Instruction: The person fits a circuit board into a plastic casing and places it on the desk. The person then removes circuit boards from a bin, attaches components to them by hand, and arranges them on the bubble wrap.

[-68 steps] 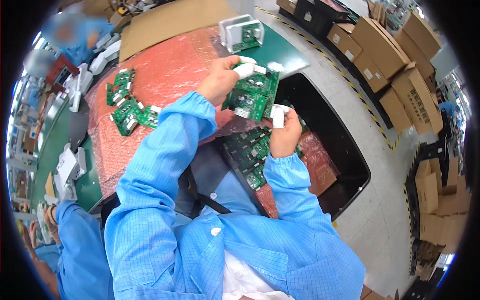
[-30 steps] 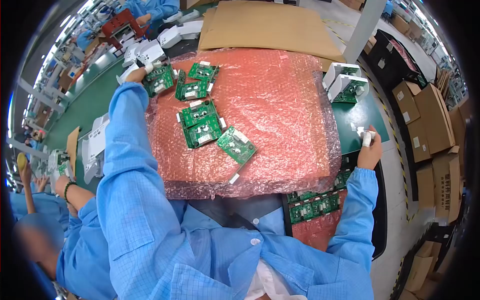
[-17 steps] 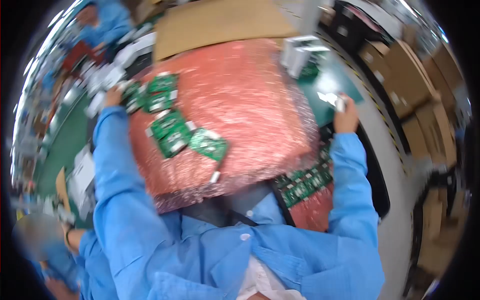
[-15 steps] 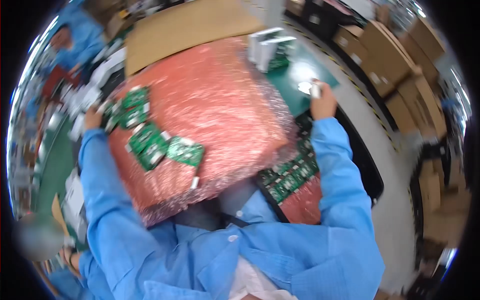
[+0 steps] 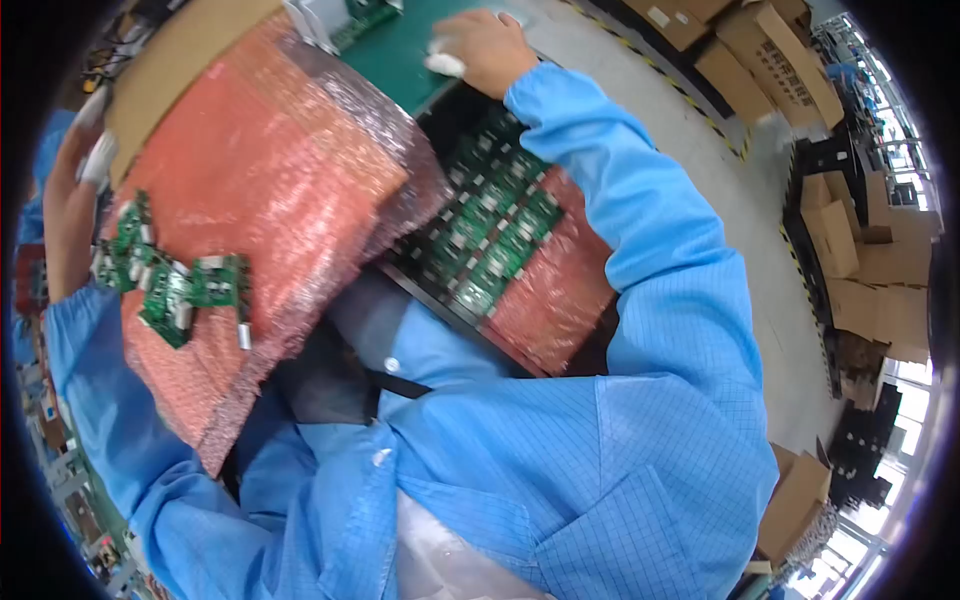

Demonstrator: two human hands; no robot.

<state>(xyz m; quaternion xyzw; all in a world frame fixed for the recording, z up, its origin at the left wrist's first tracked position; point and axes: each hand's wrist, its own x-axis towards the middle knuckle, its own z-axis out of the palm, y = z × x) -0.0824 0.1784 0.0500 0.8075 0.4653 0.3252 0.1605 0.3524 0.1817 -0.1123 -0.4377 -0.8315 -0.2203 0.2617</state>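
My left hand [image 5: 72,195] is at the far left, beside the edge of a brown cardboard sheet [image 5: 165,75]. White covers sit on its fingertips, and the fingers are apart. Below it, several green circuit boards [image 5: 215,285] lie loosely on pink bubble wrap [image 5: 265,165]. At the top, my right hand [image 5: 490,50] reaches over the green table surface [image 5: 405,65], fingers spread and two of them white-capped. Just under that wrist is a black tray [image 5: 445,318] with rows of green circuit boards [image 5: 500,225] on pink wrap.
White holders [image 5: 318,22] with boards in them stand at the top of the table. Cardboard boxes [image 5: 765,65] line the right side, past a yellow-and-black floor stripe [image 5: 690,95]. More open boxes [image 5: 865,250] lie farther right.
The view has swung, shifting the wrap and table leftward. My left hand has gone from beside the loose boards to the cardboard's edge; my right hand now reaches across the table beyond the tray.
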